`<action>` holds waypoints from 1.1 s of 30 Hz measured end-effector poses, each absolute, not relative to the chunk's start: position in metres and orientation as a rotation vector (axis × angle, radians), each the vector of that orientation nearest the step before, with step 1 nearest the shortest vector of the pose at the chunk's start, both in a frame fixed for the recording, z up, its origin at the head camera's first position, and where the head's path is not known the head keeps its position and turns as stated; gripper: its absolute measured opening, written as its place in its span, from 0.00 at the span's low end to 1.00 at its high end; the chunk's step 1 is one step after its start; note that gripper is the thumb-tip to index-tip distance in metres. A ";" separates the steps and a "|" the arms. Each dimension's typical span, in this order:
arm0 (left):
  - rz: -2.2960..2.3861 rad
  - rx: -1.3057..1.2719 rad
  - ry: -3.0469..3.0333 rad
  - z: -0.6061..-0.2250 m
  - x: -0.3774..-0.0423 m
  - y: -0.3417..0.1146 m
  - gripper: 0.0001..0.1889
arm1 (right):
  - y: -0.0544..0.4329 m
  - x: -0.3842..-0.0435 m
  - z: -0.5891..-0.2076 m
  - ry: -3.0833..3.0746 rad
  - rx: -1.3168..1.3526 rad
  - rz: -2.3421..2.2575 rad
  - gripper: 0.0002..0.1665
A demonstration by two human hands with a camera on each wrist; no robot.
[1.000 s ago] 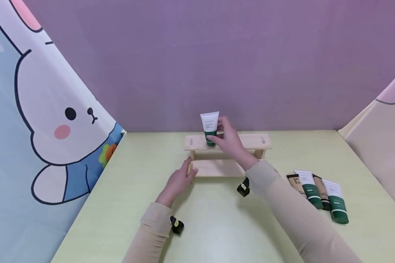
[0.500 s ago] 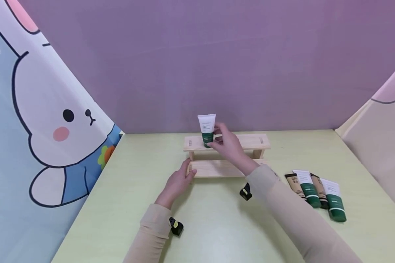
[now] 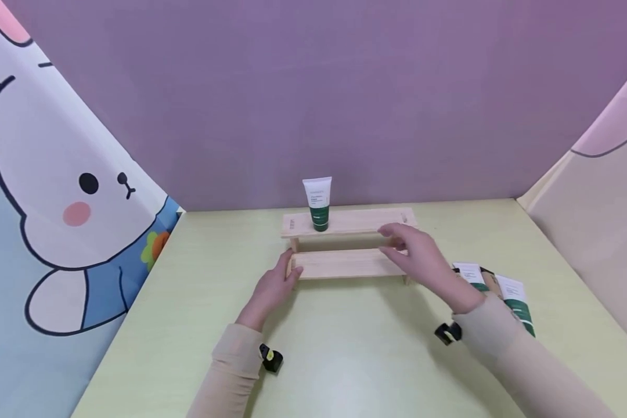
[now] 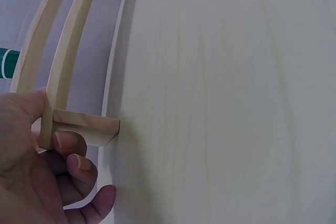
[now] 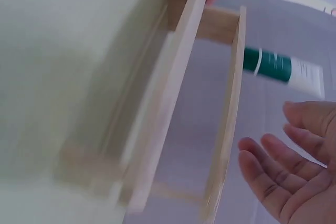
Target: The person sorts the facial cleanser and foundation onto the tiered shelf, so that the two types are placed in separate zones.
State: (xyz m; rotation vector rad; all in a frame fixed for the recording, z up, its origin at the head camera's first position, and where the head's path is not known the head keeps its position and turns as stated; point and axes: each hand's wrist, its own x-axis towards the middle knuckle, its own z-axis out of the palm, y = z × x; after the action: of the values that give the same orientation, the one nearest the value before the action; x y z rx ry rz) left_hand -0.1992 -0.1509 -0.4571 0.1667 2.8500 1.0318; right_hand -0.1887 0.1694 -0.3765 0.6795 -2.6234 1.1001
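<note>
A white and green squeeze tube (image 3: 319, 203) stands upright, cap down, on the upper board of a small two-tier wooden rack (image 3: 347, 264), near its left end. My left hand (image 3: 271, 285) pinches the left end of the rack's lower board; in the left wrist view the thumb lies on one face of the board (image 4: 65, 61) and fingers on the other. My right hand (image 3: 420, 255) is in front of the rack's right end, fingers loosely bent with nothing between them. The right wrist view shows this hand apart from the tube (image 5: 283, 69).
More tubes lie on the table to the right, partly hidden by my right forearm: white and green tubes (image 3: 517, 299) and brown ones (image 3: 491, 283). A purple backdrop (image 3: 345, 104) rises behind the table (image 3: 334, 360), with a rabbit-print cloth (image 3: 57, 232) at left.
My right hand has let go of the tube, which now stands alone on the upper board, and has moved right and toward me. My left hand keeps its hold on the rack.
</note>
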 end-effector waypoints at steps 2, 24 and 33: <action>1.030 0.165 2.847 -0.457 -0.200 -0.152 0.33 | 0.189 -0.181 -0.380 -2.664 0.648 1.045 0.19; 1.053 0.200 2.854 -0.461 -0.205 -0.152 0.33 | 0.310 -0.140 -0.433 -3.042 0.219 0.564 0.24; 1.072 0.204 2.845 -0.463 -0.205 -0.153 0.32 | 0.308 -0.140 -0.435 -3.127 0.110 0.573 0.21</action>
State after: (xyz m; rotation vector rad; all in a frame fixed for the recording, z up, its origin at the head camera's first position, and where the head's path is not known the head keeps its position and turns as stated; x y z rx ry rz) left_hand -0.2054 -0.1526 -0.4627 0.2035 2.8445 1.0719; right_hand -0.1403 0.3084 -0.4353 0.1097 -3.1273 0.5731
